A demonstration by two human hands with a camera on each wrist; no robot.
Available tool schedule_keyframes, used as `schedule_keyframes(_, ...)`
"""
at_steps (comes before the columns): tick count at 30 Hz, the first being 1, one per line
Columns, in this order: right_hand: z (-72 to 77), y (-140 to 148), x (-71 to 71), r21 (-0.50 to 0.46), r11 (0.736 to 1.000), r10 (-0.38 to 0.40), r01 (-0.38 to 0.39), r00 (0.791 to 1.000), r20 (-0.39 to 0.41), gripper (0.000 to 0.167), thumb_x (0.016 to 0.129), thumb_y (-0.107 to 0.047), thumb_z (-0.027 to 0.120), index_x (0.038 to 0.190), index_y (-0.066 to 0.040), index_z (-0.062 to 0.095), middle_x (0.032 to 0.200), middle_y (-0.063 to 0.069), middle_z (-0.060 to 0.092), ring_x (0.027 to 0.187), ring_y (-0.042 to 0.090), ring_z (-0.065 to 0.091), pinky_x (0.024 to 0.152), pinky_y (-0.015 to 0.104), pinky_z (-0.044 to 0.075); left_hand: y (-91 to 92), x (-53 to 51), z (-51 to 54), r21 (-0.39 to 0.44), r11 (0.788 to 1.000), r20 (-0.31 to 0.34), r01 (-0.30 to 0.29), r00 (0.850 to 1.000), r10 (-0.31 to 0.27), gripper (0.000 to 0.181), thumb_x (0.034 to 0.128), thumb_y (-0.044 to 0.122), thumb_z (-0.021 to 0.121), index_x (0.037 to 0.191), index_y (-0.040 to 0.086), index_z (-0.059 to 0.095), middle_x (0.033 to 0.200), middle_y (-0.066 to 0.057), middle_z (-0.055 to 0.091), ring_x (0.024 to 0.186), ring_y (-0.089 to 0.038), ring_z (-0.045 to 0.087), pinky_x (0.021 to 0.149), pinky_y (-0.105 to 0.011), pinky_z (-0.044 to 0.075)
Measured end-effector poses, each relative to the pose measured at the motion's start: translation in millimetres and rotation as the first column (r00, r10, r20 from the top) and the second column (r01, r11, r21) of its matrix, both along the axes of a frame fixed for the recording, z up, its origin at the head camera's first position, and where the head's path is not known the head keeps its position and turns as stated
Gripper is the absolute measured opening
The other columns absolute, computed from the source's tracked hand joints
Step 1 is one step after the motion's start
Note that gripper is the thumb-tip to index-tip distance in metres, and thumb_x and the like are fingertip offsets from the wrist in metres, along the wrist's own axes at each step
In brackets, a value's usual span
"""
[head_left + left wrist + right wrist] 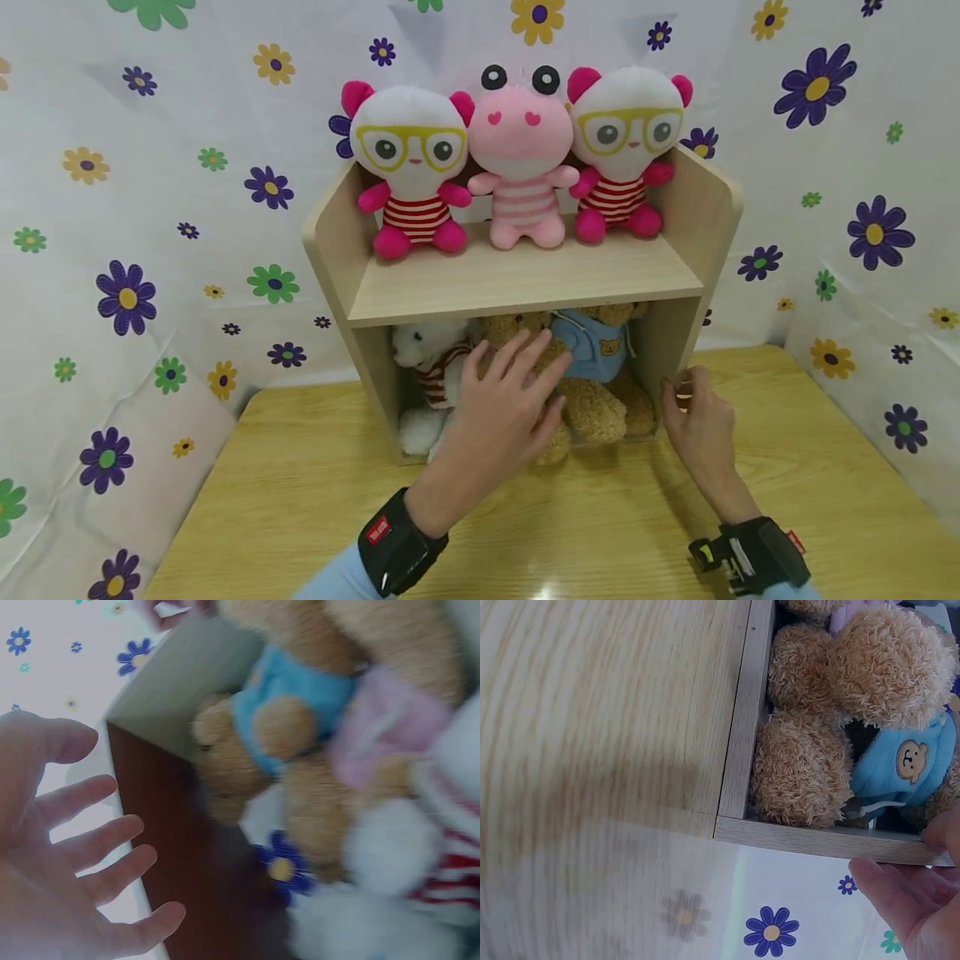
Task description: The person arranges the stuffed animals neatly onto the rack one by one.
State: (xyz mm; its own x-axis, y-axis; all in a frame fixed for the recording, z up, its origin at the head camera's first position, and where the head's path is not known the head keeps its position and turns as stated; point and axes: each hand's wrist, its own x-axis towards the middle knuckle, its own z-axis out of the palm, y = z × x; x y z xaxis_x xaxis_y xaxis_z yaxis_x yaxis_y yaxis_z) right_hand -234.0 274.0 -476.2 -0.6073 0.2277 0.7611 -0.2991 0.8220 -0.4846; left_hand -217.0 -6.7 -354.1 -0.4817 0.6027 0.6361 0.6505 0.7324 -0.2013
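Observation:
A small wooden shelf stands on the table. In its lower compartment sit a white plush dog or bear in a striped top, a brown teddy bear in pink, and a brown teddy bear in a blue hoodie. My left hand is held in front of this compartment with its fingers spread, holding nothing. At the right side panel, my right hand grips the front edge between thumb and fingers; the right wrist view shows the panel between them.
On the upper board sit two white panda toys with yellow glasses, a left one and a right one, with a pink plush toy between them. Flower-patterned cloth hangs behind and beside the wooden table.

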Motion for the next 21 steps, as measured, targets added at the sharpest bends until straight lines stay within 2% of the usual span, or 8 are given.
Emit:
schedule_keyframes(3,-0.2,-1,1.0,-0.003,1.0,0.004,-0.004,1.0,0.009,0.017,0.09,0.002,0.069,0.094,0.004,0.053,0.078,0.031,0.07,0.062,0.043,0.072,0.051,0.054,0.057,-26.7,7.9,-19.9,0.016,0.999,0.084,-0.039,0.996,0.037,0.044,0.0974,0.037,0.067,0.139,0.025,0.063,0.147,-0.006,0.06,0.137,-0.028,0.055,0.103,-0.063,0.048)
schedule_keyframes(6,-0.2,-1,1.9,-0.006,1.0,0.01,-0.01,1.0,0.01,0.016,0.091,0.002,0.069,0.093,0.004,0.053,0.078,0.031,0.07,0.062,0.043,0.072,0.051,0.054,0.057,-55.9,15.1,-37.6,0.042,0.995,0.161,-0.091,0.983,0.083,0.043,0.095,0.034,0.072,0.136,0.023,0.065,0.145,-0.008,0.061,0.134,-0.032,0.056,0.1,-0.065,0.048)
schedule_keyframes(9,0.0,-1,2.4,-0.011,1.0,0.011,-0.011,1.0,0.009,0.015,0.091,0.002,0.068,0.093,0.004,0.053,0.077,0.031,0.07,0.062,0.044,0.072,0.051,0.055,0.057,-86.0,22.5,-50.1,0.054,0.986,0.226,-0.16,0.963,0.144,0.044,0.0939,0.032,0.073,0.136,0.023,0.065,0.144,-0.01,0.061,0.133,-0.034,0.056,0.097,-0.065,0.049)
schedule_keyframes(11,-0.4,-1,2.5,-0.012,1.0,0.01,-0.009,1.0,0.011,0.015,0.091,0.003,0.069,0.093,0.004,0.053,0.077,0.031,0.069,0.062,0.044,0.072,0.05,0.055,0.057,-106.5,28.4,-56.2,0.052,0.975,0.269,-0.218,0.943,0.196,0.045,0.0928,0.032,0.074,0.135,0.022,0.065,0.144,-0.011,0.061,0.131,-0.035,0.057,0.095,-0.066,0.049)
schedule_keyframes(13,-1.4,-1,2.8,-0.013,1.0,0.007,-0.007,1.0,0.016,0.016,0.091,0.002,0.069,0.093,0.004,0.053,0.077,0.031,0.07,0.062,0.044,0.072,0.051,0.055,0.057,-126.5,35.1,-60.8,0.029,0.957,0.319,-0.29,0.91,0.266,0.047,0.0915,0.034,0.075,0.136,0.021,0.065,0.144,-0.012,0.06,0.131,-0.037,0.057,0.093,-0.067,0.05)
schedule_keyframes(16,-2.9,-1,3.8,-0.018,1.0,0.009,-0.008,1.0,0.027,0.016,0.091,0.002,0.069,0.093,0.004,0.053,0.078,0.031,0.07,0.063,0.043,0.072,0.052,0.055,0.057,-154.4,43.7,-66.8,-0.019,0.917,0.407,-0.398,0.835,0.371,0.053,0.091,0.037,0.076,0.14,0.021,0.062,0.147,-0.015,0.057,0.133,-0.04,0.054,0.093,-0.073,0.047)
schedule_keyframes(19,-2.8,1,6.9,-0.013,1.0,0.014,-0.013,0.999,0.046,0.016,0.091,0.002,0.069,0.095,0.004,0.054,0.079,0.03,0.07,0.064,0.043,0.073,0.052,0.052,0.058,-177.3,50.9,-73.3,-0.063,0.88,0.477,-0.472,0.76,0.442,0.059,0.0911,0.041,0.074,0.144,0.021,0.058,0.15,-0.018,0.053,0.136,-0.046,0.05,0.093,-0.079,0.043)
schedule_keyframes(21,-2.0,4,11.2,-0.013,1.0,0.019,-0.018,0.997,0.078,0.016,0.092,0.001,0.068,0.098,0.004,0.054,0.08,0.03,0.071,0.066,0.043,0.073,0.054,0.051,0.059,-189.3,54.8,-79.5,-0.077,0.863,0.5,-0.5,0.729,0.467,0.063,0.0911,0.045,0.073,0.147,0.021,0.056,0.151,-0.02,0.052,0.137,-0.049,0.048,0.093,-0.082,0.041)
